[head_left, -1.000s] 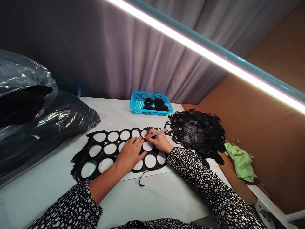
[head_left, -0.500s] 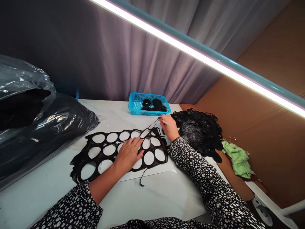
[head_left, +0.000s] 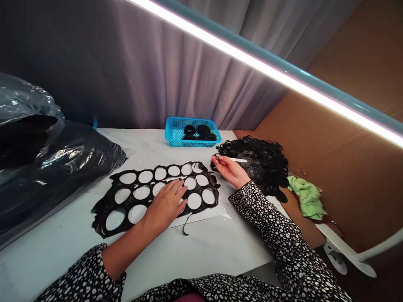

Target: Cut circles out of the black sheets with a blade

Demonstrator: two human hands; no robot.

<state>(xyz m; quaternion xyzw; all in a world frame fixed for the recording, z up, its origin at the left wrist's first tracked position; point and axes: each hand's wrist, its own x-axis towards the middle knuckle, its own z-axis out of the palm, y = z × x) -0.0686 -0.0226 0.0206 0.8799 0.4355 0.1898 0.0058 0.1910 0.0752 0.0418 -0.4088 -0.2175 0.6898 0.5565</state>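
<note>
My left hand (head_left: 166, 204) lies spread on a black sheet (head_left: 121, 209) with rows of round holes, palm down. Over the right part of the table, my right hand (head_left: 232, 171) is closed around a thin white tool (head_left: 237, 160), whose tip is hidden by the fingers. A dark ring or strand hangs at those fingertips, too small to make out well. Beside my right hand is a pile of black curled strips and rings (head_left: 267, 163). White backing shows through the sheet's holes. One loose black strip (head_left: 185, 230) lies at the sheet's near edge.
A blue basket (head_left: 192, 143) holding black rings stands at the back of the white table (head_left: 195, 256). A clear plastic bag (head_left: 78, 159) of black material fills the left side. A green cloth (head_left: 307, 197) lies at the right. A bright tube light crosses above.
My right hand has moved right and turned palm up, away from the sheet. The thin strand stretched between it and the sheet no longer shows. My left hand stays on the sheet.
</note>
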